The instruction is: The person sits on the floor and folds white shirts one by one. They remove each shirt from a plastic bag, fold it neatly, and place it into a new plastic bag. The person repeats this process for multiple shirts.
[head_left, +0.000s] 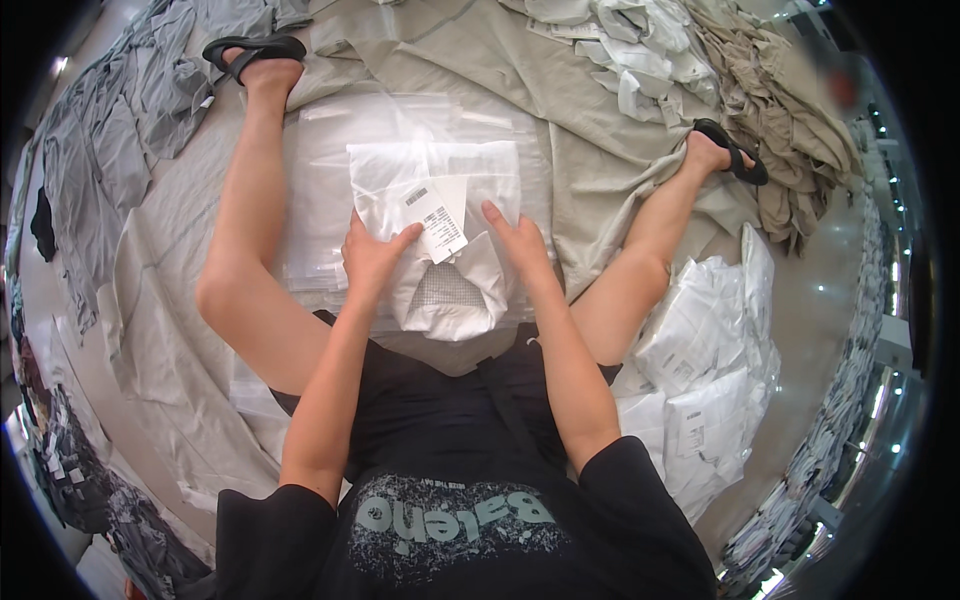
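Note:
A folded white shirt [435, 168] lies in front of me, its neck opening toward me and a grey checked lining [445, 288] showing inside. White paper hang tags [436, 222] with printed codes rest on top of it. My left hand [375, 252] grips the shirt's left side, thumb on top beside the tags and fingers partly hidden along the edge. On the opposite side, my right hand [518, 243] holds the shirt with its thumb pointing up across the cloth; its other fingers are mostly hidden. Beneath the shirt is a stack of clear plastic bags [315, 200].
Beige cloth [590, 190] covers the floor. Grey garments [110, 140] are heaped at far left, tan garments [775, 110] and white tagged garments [640, 60] at far right. Bagged white garments [700, 350] pile up beside my right leg. My bare legs spread around the stack.

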`<state>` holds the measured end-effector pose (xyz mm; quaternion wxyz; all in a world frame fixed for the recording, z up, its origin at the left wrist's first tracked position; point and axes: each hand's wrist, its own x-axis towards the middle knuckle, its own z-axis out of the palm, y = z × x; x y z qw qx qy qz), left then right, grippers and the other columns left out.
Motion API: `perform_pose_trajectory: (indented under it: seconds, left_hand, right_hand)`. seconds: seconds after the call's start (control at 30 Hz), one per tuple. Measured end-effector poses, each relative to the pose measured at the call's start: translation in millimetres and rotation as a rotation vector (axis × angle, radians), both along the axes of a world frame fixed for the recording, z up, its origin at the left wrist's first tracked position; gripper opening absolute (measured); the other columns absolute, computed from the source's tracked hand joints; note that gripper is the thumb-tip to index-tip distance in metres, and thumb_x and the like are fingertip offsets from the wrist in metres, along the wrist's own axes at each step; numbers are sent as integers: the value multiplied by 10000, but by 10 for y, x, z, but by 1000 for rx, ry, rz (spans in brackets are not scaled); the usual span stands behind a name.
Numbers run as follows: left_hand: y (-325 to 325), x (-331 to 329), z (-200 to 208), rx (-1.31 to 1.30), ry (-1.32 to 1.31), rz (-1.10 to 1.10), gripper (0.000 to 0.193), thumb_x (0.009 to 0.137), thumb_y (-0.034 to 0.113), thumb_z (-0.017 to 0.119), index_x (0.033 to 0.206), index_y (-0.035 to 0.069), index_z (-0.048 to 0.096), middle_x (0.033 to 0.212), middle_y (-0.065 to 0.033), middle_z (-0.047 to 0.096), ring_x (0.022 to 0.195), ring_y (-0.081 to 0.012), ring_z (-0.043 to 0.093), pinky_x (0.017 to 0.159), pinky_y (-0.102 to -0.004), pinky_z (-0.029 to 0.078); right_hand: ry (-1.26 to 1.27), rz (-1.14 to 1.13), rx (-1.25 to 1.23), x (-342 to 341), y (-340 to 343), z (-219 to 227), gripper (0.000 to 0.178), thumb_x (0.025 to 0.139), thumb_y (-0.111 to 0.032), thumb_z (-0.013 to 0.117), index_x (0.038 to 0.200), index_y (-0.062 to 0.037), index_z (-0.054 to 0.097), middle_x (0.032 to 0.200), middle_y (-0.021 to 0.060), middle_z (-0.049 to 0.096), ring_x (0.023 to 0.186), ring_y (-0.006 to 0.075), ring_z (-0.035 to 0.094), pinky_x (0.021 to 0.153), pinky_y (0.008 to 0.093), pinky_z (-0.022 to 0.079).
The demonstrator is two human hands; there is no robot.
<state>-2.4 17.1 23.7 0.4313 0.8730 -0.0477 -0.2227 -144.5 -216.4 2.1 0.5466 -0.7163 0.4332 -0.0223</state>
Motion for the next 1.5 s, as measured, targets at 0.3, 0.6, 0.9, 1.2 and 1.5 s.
perform_pose_trajectory:
  seconds: [0.3,0.6,0.9,1.2,1.5]
  left_hand:
    - [-149,-370,401,240,-516,-195,600,799,470,950,1150,36,731,1154,-133,682,1200,-347,601,1034,-498,423]
    - [-414,-487,97,25,-568,-229,320,845,230,896,1033,43,716,1081,-113,673,1103,-346,607,1003,-473,450]
    - [-124,-336,-30,150,-473,-300,302,883,259,842,1002,19,704,1072,-151,679,1108,-378,603,977,-502,463]
    - [-105,-301,-366,125,-388,-480,490,911,330,813,1242,1,663,1273,-183,658,1263,-418,564,1086,-531,437]
    - [278,172,-22,-197,310,112,681,853,313,916,1355,-90,691,1303,-250,759,1180,-290,749,982,-416,578]
  right_hand:
    - [-186,25,-549,-146,380,268,635,927,-401,862,1436,-67,679,1617,329,423,1495,496,444,1236,540,391]
    - [-86,-41,-315,-237,493,132,1193,821,-441,944,1717,-18,280,1591,379,466,1490,498,481,1217,506,434]
    - [-186,-103,220,-173,323,-24,1041,727,-387,1027,1463,120,492,1386,302,681,1202,339,728,985,432,599]
    - [-41,-118,-257,92,790,21,898,752,-464,972,1341,48,529,1154,302,761,1100,465,751,944,514,587]
    - [-125,-113,-83,99,608,34,1007,754,-396,996,1479,77,481,1307,272,736,1188,376,746,994,438,596]
